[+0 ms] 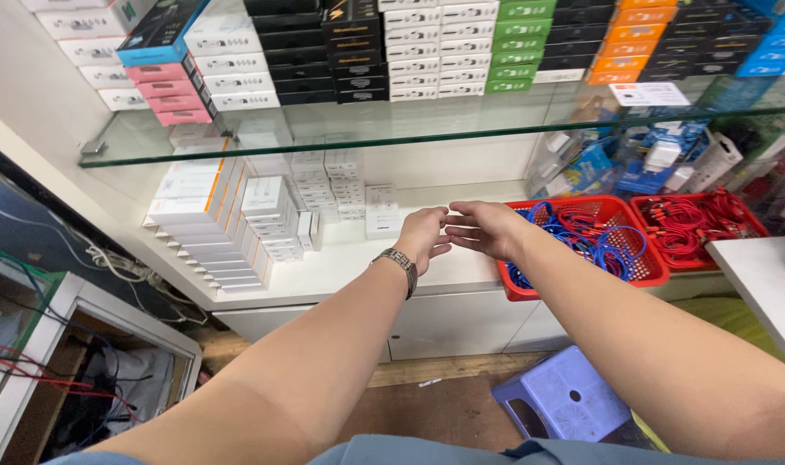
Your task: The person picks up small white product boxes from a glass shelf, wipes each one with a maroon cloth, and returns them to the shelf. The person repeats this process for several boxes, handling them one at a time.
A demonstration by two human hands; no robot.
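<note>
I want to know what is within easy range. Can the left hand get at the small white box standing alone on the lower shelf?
Probably yes: the left hand is open just beside the small white box, with nothing between them.

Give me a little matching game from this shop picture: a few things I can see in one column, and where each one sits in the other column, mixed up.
Things:
1. wristwatch
2. plastic stool
3. red basket of blue and red cables
4. pink boxes

Places:
A. on the floor below the shelves
B. stacked above the glass shelf, at the left
C. on the left hand's wrist
D. on the white shelf, just beyond the right hand

Pairs: 1-C, 2-A, 3-D, 4-B
</note>
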